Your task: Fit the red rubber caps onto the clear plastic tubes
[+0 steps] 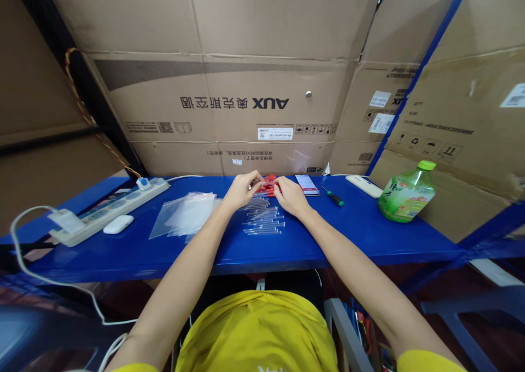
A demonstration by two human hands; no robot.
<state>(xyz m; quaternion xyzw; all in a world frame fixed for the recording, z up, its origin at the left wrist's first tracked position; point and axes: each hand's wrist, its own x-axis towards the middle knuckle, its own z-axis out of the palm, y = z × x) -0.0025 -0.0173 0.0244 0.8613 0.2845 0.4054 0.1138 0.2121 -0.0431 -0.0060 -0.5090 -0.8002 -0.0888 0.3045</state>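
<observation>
My left hand [243,190] is closed, thumb and fingertips pinched together beside a pile of small red pieces [269,178]. Facing it, my right hand [290,195] is also closed, its fingertips bent down at the pile's right side. Something thin and pale seems to run between the two sets of fingertips, too small to make out. Several slim clear plastic tubes [264,224] lie in a loose row on the blue table just below the hands. To the left, clear plastic bags [186,213] lie in an overlapping stack, partly behind my left forearm.
At left are a power strip [123,203] with plugs and a white earbud case [118,224]. A phone [307,185], a green-handled screwdriver [335,198], a white power bank [363,186] and a green drink bottle [407,194] stretch rightward. Cardboard [229,87] walls the back.
</observation>
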